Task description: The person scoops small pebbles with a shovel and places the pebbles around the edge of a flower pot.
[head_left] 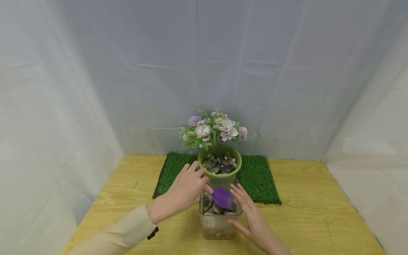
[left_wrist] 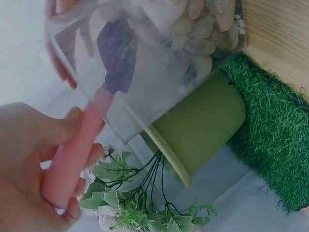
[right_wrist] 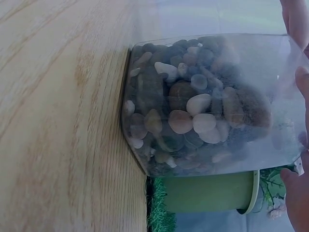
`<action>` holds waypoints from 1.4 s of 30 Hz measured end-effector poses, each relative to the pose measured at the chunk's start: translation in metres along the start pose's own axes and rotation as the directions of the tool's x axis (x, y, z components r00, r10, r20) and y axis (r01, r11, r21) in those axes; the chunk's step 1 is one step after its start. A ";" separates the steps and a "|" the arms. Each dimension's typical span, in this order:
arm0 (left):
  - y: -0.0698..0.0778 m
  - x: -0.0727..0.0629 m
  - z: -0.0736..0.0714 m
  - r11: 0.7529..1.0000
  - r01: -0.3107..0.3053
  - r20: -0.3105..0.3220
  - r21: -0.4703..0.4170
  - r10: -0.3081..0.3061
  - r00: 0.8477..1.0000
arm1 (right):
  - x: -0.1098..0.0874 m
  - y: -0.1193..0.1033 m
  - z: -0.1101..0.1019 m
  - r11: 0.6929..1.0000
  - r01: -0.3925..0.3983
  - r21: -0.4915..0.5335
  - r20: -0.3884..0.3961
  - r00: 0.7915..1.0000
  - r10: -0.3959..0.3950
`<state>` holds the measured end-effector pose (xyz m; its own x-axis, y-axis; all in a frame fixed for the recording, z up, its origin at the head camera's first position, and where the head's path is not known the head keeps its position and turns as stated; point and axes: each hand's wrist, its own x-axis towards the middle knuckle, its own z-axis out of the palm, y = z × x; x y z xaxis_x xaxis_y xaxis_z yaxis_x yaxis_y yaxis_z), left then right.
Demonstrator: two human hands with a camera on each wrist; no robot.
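Note:
My left hand [head_left: 188, 184] grips the pink handle of a small trowel [head_left: 223, 198]. The trowel's purple blade, slightly blurred, slants down into the mouth of a clear plastic container [head_left: 218, 228]. Pebbles [right_wrist: 193, 111] of mixed sizes and colours fill the lower part of that container, which stands on the table. At its right side is my right hand [head_left: 255, 219], fingers extended near the rim and thumb by the front wall. Through the clear wall, the left wrist view shows the blade above the stones.
Right behind the container stands a green flower pot [head_left: 238, 168] with pebbles inside and artificial flowers [head_left: 223, 129] rising from it. An artificial grass mat [head_left: 258, 177] lies under the pot on the wooden table [head_left: 306, 212]. Pale sheeting [head_left: 204, 71] hangs behind and at both sides.

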<state>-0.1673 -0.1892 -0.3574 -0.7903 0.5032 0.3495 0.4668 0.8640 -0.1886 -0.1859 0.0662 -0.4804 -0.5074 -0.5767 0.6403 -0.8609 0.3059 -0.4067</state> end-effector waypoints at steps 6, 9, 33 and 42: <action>-0.002 0.000 -0.002 1.000 -0.001 -0.032 0.006 0.001 0.999 | 0.000 0.000 -0.001 1.000 0.005 -0.003 0.010 1.000 -0.005; 0.000 0.001 0.003 0.999 -0.013 -0.012 0.032 0.013 1.000 | 0.001 0.000 -0.001 1.000 -0.002 0.002 0.011 1.000 0.002; -0.005 -0.035 0.006 0.926 0.191 -0.062 -0.327 -0.222 0.973 | 0.000 0.000 -0.005 0.996 -0.091 0.000 0.027 0.995 0.091; -0.002 -0.056 0.013 0.879 0.178 -0.175 -0.443 -0.280 0.944 | 0.000 0.002 -0.007 0.992 -0.125 -0.002 0.058 0.991 0.125</action>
<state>-0.1291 -0.2193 -0.3888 -0.8069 0.2310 0.5436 0.4453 0.8425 0.3031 -0.1875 0.0722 -0.4766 -0.6078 -0.5766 0.5460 -0.7908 0.3768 -0.4823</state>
